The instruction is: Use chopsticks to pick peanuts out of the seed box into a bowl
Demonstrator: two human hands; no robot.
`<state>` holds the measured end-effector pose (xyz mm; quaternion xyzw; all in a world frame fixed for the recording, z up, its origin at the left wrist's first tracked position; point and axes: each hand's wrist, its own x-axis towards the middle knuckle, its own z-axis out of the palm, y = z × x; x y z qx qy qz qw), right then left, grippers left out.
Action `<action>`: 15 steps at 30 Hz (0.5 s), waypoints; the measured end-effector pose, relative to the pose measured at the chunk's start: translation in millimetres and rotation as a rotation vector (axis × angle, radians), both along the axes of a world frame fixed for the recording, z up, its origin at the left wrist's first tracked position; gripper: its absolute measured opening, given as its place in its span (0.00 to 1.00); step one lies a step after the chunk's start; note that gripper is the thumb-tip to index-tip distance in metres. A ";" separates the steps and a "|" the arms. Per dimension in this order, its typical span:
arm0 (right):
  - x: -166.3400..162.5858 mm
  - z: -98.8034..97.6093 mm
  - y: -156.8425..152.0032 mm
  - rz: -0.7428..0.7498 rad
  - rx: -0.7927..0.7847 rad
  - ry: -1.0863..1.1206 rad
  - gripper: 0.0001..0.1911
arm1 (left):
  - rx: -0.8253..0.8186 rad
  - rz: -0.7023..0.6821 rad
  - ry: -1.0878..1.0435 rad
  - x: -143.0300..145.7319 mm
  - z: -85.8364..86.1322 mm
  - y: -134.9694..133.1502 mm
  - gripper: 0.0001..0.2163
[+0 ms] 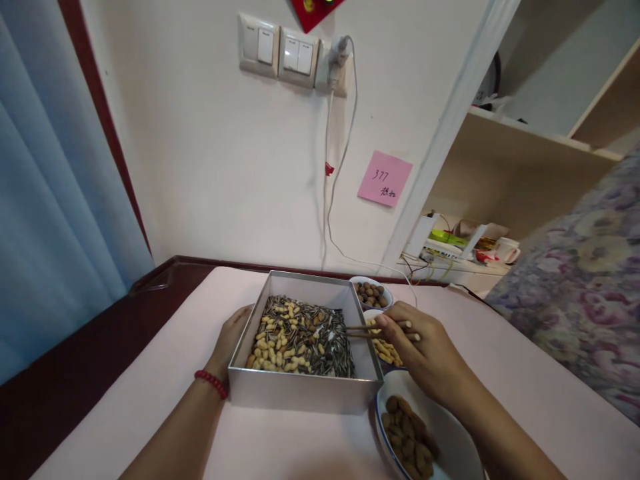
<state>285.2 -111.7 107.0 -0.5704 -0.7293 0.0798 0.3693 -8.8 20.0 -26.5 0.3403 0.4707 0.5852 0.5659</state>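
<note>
Silvery box [305, 392], peanuts [277, 350] and dark seeds [341, 353] inside, brown chopsticks [359, 327] across its right rim

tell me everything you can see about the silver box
The silver box is open-topped and roughly square, with straight walls that look like metal and pale inner sides. It sits upright on the pink tabletop, holding peanuts and striped sunflower seeds, partly mixed. The left hand is against its left wall; chopsticks in the right hand reach in over its right rim.
</note>
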 end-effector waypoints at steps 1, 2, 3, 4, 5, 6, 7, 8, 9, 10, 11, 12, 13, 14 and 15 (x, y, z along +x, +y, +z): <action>-1.1 -2.1 4.3 0.003 -0.004 -0.004 0.20 | 0.008 -0.021 -0.031 -1.0 -3.2 1.9 0.10; -1.8 -4.2 8.1 0.005 -0.006 -0.009 0.20 | 0.015 -0.038 -0.055 -2.1 -6.2 3.9 0.10; -2.3 -6.2 11.3 0.009 -0.007 -0.012 0.20 | 0.018 -0.048 -0.066 -3.2 -9.0 5.7 0.10; -2.6 -8.2 13.9 0.011 -0.007 -0.015 0.21 | 0.016 -0.051 -0.065 -4.1 -11.3 7.1 0.11; -2.9 -10.1 15.9 0.010 -0.004 -0.015 0.21 | 0.012 -0.054 -0.062 -4.9 -13.0 8.0 0.11; -3.1 -11.8 17.4 0.007 0.000 -0.015 0.21 | 0.008 -0.059 -0.061 -5.5 -14.1 8.4 0.12; -3.1 -13.3 18.3 0.002 0.006 -0.012 0.20 | 0.008 -0.062 -0.061 -5.7 -14.5 8.4 0.12; -2.9 -14.7 18.8 -0.003 0.014 -0.008 0.20 | 0.010 -0.065 -0.060 -5.8 -14.4 7.9 0.13; -2.5 -15.8 19.0 -0.008 0.021 -0.003 0.21 | 0.014 -0.069 -0.058 -5.5 -13.8 7.1 0.13; -1.9 -16.7 18.7 -0.013 0.030 0.003 0.21 | 0.017 -0.070 -0.057 -5.1 -12.9 6.0 0.13; -1.0 -17.2 18.1 -0.016 0.038 0.011 0.21 | 0.019 -0.073 -0.058 -4.6 -11.7 5.0 0.14; -0.1 -17.4 17.1 -0.019 0.047 0.020 0.21 | 0.018 -0.075 -0.062 -3.9 -10.3 3.9 0.14; 0.8 -17.0 15.5 -0.022 0.056 0.029 0.21 | 0.015 -0.075 -0.067 -3.2 -8.8 3.0 0.15; 1.7 -16.1 13.3 -0.023 0.065 0.037 0.20 | 0.010 -0.073 -0.072 -2.6 -7.3 2.2 0.15; 2.4 -14.5 10.3 -0.023 0.074 0.046 0.20 | 0.008 -0.068 -0.075 -2.0 -5.8 1.6 0.15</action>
